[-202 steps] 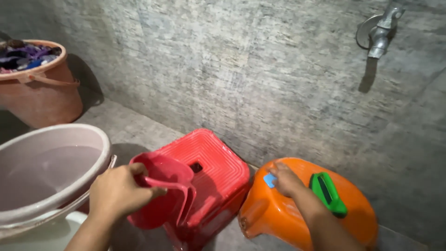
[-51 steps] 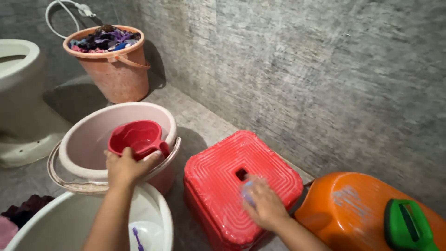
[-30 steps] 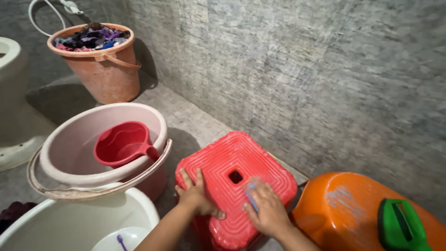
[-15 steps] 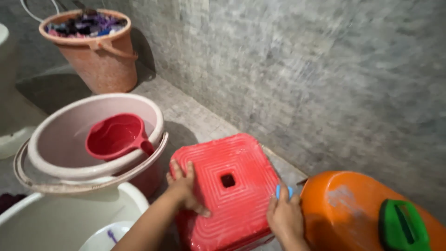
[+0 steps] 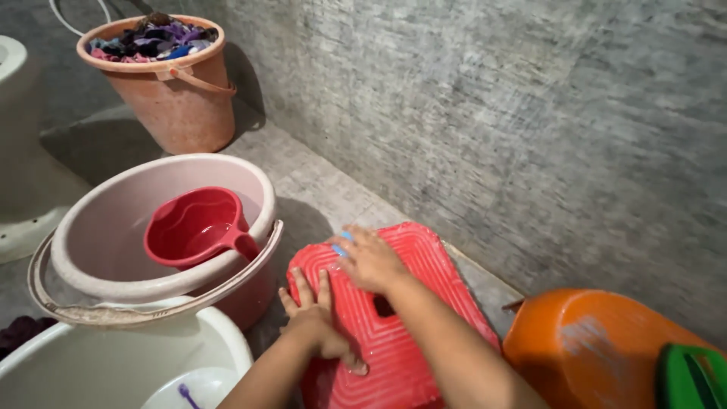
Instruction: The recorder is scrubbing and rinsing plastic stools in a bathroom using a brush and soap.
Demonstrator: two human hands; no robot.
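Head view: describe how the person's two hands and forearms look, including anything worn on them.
Both forearms are bare, with no sleeves in view. The left hand and right hand show no gloves, rings, watch or bracelet. Fingers are uncovered; the nails look short and plain.
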